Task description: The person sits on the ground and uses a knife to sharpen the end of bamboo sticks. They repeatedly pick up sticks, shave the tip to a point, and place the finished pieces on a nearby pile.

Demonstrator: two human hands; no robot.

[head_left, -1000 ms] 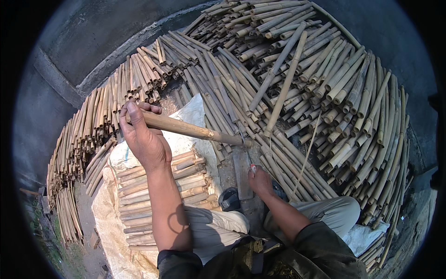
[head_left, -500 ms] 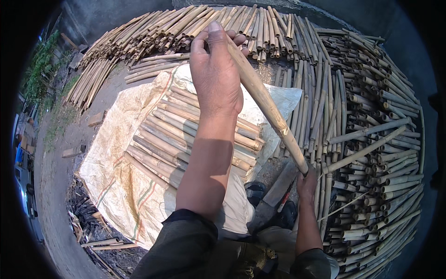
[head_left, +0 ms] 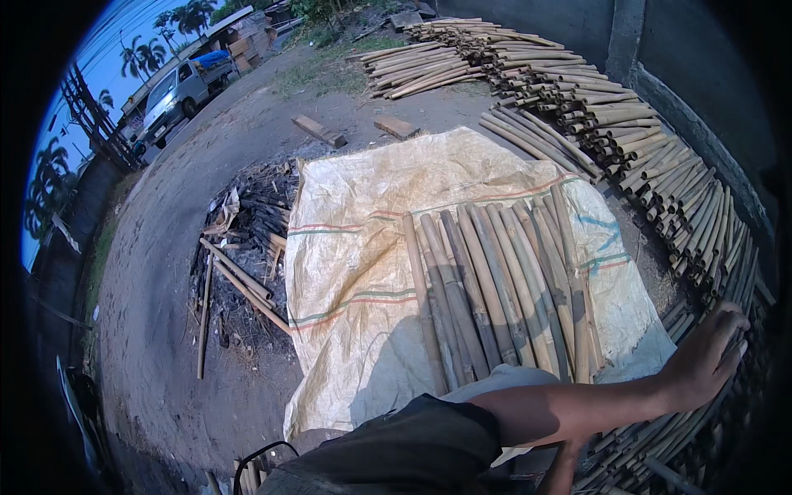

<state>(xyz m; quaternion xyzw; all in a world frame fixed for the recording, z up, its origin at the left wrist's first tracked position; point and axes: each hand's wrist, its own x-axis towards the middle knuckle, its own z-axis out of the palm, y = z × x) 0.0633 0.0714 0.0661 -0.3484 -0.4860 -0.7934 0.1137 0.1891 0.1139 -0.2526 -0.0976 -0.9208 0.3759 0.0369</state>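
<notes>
My left arm reaches across to the lower right. My left hand [head_left: 711, 356] is there, with its fingers curled, over the dark edge of the bamboo stack; what they hold, if anything, is hidden. Only a piece of my right forearm [head_left: 563, 469] shows below my left forearm, and the right hand is hidden. Beside my left arm, a row of cut bamboo poles [head_left: 470, 289] lies side by side on a pale woven plastic sheet [head_left: 351, 272] with red and green stripes. My shadow falls across the near ends of the poles.
Stacked bamboo [head_left: 610, 124] curves along the grey wall [head_left: 561, 25] at the right. Charred debris [head_left: 256, 214] with loose bamboo pieces [head_left: 239, 280] lies left of the sheet. Two wooden blocks [head_left: 396, 126] sit beyond it. A small truck [head_left: 177, 91] stands at the far left.
The view has swung left, bringing the yard and truck in. The bamboo pole that both hands held no longer shows clearly. My left hand now appears at the right edge; the right hand is hidden.
</notes>
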